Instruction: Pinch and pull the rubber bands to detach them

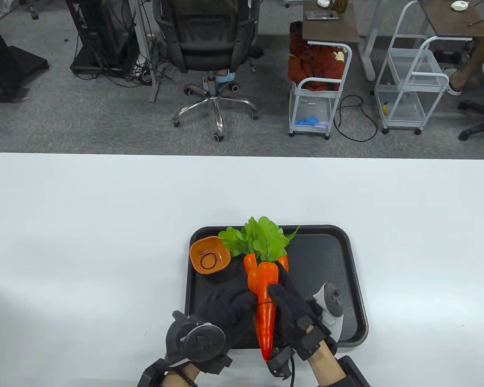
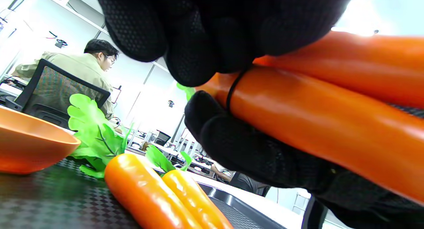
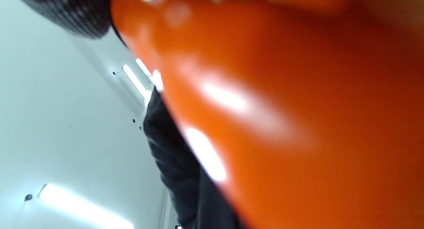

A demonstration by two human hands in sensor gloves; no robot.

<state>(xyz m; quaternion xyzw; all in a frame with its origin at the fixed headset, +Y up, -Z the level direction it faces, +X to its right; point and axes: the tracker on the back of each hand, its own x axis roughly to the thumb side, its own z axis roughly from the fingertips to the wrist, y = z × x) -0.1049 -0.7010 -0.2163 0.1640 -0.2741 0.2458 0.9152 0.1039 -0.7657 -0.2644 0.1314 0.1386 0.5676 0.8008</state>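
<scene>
A bundle of orange toy carrots (image 1: 265,322) is held above the black tray (image 1: 347,246), tips toward me. A thin black rubber band (image 1: 263,301) circles the bundle; it also shows in the left wrist view (image 2: 234,89). My left hand (image 1: 251,300) pinches at the band from the left, fingers above and thumb below it (image 2: 212,86). My right hand (image 1: 277,291) grips the bundle from the right. The right wrist view is filled by a blurred carrot (image 3: 281,116). An orange bowl (image 1: 197,252) holds one loose black band (image 1: 209,261).
Two more carrots (image 2: 149,192) with green leaves (image 1: 262,238) lie on the tray behind the held bundle. The bowl (image 2: 29,146) stands at the tray's far left corner. The white table (image 1: 84,225) surrounds the tray.
</scene>
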